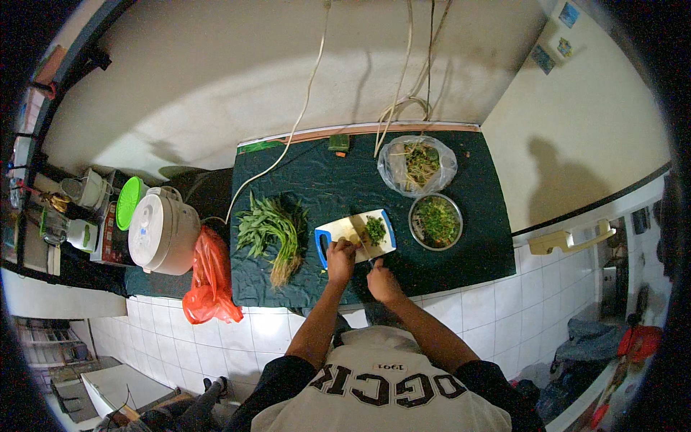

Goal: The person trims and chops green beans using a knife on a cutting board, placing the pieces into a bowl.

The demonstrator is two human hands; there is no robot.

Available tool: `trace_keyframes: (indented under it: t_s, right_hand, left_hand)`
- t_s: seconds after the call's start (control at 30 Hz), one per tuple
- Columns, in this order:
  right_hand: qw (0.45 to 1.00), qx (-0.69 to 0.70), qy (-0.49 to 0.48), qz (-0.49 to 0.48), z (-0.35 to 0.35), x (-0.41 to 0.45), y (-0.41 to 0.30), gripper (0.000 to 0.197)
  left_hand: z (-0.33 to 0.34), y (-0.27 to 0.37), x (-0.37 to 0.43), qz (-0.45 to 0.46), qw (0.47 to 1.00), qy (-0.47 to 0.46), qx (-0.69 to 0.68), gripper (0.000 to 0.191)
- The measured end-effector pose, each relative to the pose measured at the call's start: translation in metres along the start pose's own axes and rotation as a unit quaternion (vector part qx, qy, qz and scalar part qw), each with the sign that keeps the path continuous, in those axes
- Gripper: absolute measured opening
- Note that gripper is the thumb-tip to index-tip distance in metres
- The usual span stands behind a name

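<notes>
A white cutting board (pixel 337 233) with blue ends lies on the dark green tablecloth before me. My right hand (pixel 383 281) grips the handle of a kitchen knife (pixel 364 249), whose blade is over the board. Fingers bent, my left hand (pixel 341 260) presses on the board just left of the blade; a small pale piece shows by its fingertips, too small to name. Chopped greens (pixel 374 230) form a pile right of the blade. Farther left lies a bunch of leafy greens with roots (pixel 275 227). A round metal bowl (pixel 460 231) of chopped vegetables stands right of the board.
Behind the bowl sits a clear plastic bag (pixel 397 186) with stems and leaves. A small green box (pixel 339 143) is near the wall. At left stand a white rice cooker (pixel 162 232) and a red plastic bag (pixel 208 281). A person's legs (pixel 197 413) show at lower left.
</notes>
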State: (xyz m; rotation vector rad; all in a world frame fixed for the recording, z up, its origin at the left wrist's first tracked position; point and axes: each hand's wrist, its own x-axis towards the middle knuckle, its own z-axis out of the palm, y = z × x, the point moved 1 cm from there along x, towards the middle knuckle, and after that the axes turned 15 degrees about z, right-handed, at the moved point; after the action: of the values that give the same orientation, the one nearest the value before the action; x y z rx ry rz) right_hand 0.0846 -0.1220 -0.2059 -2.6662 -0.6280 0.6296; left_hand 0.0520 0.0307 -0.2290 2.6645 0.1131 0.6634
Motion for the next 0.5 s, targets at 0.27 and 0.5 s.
trace_keyframes:
  t_s: [0.27, 0.5]
  right_hand:
    - [0.998, 0.058, -0.018, 0.021, -0.015, 0.004, -0.013, 0.033]
    - [0.997, -0.048, -0.05, -0.016, -0.008, 0.026, -0.01, 0.044]
  left_hand:
    - [0.005, -0.009, 0.001, -0.125, 0.989, -0.06, 0.047, 0.011]
    - [0.009, -0.012, 0.005, -0.135, 0.988, -0.063, 0.044, 0.015]
